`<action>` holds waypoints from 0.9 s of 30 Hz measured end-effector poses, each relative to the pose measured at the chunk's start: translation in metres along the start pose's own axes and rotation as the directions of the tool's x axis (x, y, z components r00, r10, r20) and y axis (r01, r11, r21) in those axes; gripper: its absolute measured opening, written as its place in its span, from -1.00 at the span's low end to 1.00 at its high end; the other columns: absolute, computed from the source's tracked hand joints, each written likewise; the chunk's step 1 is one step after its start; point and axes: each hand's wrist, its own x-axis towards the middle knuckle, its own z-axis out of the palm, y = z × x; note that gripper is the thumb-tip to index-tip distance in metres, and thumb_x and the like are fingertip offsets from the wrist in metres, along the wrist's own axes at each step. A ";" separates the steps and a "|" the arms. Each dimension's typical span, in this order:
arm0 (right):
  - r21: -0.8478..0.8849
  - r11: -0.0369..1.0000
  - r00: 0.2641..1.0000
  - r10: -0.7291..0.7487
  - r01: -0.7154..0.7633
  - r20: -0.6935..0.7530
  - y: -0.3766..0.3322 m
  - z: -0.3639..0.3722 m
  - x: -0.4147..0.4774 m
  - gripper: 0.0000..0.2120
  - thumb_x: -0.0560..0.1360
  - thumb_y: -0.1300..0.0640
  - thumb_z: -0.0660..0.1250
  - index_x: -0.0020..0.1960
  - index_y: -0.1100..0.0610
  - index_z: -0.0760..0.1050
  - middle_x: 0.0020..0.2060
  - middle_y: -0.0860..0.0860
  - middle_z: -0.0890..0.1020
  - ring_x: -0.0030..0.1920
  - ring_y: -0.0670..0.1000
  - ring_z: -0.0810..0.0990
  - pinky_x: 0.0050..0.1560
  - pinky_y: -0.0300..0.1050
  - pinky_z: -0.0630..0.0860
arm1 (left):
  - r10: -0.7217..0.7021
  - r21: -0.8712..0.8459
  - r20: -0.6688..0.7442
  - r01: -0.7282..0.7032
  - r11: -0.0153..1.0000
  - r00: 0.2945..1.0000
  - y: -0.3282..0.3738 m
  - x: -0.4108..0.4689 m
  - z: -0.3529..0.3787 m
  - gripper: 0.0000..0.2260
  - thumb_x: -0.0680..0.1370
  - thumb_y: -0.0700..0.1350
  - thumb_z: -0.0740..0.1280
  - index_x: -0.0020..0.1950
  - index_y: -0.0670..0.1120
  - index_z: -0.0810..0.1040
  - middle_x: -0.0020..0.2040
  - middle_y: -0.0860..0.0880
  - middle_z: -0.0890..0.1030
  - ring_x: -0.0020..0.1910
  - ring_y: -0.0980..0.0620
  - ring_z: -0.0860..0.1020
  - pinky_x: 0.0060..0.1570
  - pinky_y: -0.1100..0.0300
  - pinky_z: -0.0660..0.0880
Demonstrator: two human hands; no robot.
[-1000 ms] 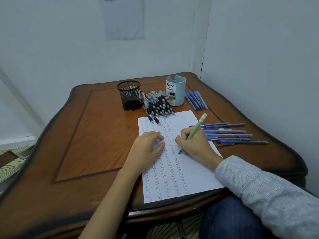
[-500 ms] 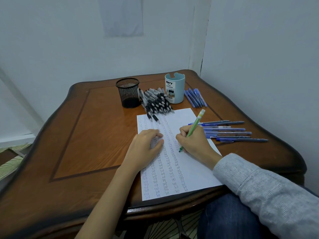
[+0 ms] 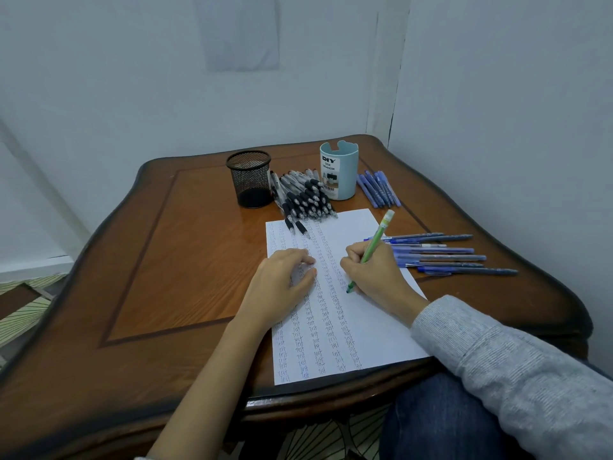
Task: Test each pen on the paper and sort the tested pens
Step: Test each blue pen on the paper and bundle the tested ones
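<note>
A white sheet of paper (image 3: 371,330) covered with columns of small written words lies near the table's front edge. My right hand (image 3: 373,273) grips a green pen (image 3: 374,242) with its tip down on the paper. My left hand (image 3: 282,280) rests flat on the sheet's left part, fingers lightly bent. A pile of black-grip pens (image 3: 303,197) lies behind the paper. Several blue pens (image 3: 441,254) lie to the right of the paper. Another small group of blue pens (image 3: 378,189) lies beside the light-blue cup.
A black mesh pen cup (image 3: 249,183) and a light-blue desk organizer cup (image 3: 339,171) stand at the back of the brown wooden table (image 3: 172,267). White walls close in behind and to the right. My denim-clad leg (image 3: 431,423) is below the front edge.
The green pen's tip has stayed on the paper with only slight motion of my right hand. The view has shifted a little; the left hand has not moved.
</note>
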 end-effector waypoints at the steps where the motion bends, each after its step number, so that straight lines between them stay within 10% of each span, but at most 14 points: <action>1: 0.002 1.000 1.000 0.008 -0.008 0.000 -0.001 0.000 0.000 -0.67 0.41 0.47 0.21 -0.45 0.22 0.24 -0.50 0.07 0.18 -0.50 -0.02 0.22 -0.48 -0.20 0.30 | -0.001 0.000 0.001 0.001 1.000 1.000 0.000 0.000 0.000 -0.80 0.59 -0.06 0.29 0.17 -0.07 0.58 0.23 0.05 0.57 0.26 0.11 0.45 0.28 0.11 0.35; 16: 0.196 0.977 0.996 0.090 -0.086 -0.008 -0.013 -0.005 -0.006 -0.72 0.56 -0.02 0.30 -0.16 0.15 0.34 -0.54 0.04 0.43 -0.60 -0.09 0.33 -0.57 -0.25 0.30 | -0.094 0.091 -0.101 0.104 0.990 0.990 0.011 -0.003 -0.008 -0.90 0.53 -0.15 0.31 -0.10 -0.11 0.62 -0.10 0.06 0.62 -0.07 0.10 0.52 -0.09 0.20 0.47; 20: 0.315 0.921 0.964 0.170 -0.229 0.203 -0.025 0.005 -0.020 -0.92 0.62 0.18 0.13 0.10 0.13 0.34 -0.39 0.14 0.55 -0.54 0.02 0.41 -0.56 -0.20 0.32 | -0.217 -0.109 -0.047 0.210 0.972 0.975 0.018 -0.017 -0.027 -0.84 0.58 -0.11 0.28 0.09 -0.08 0.61 -0.05 0.13 0.58 -0.14 0.26 0.47 -0.13 0.41 0.38; 27: 0.205 0.977 0.910 -0.036 -0.055 0.413 -0.055 0.076 -0.067 -0.81 0.59 0.21 0.24 0.17 0.18 0.55 -0.31 0.01 0.62 -0.37 -0.14 0.55 -0.32 -0.28 0.51 | -0.389 -0.266 -0.477 0.293 0.918 0.788 0.017 -0.108 -0.075 -0.85 0.57 -0.21 0.30 0.01 0.00 0.61 -0.02 0.16 0.62 0.02 0.27 0.54 0.01 0.43 0.41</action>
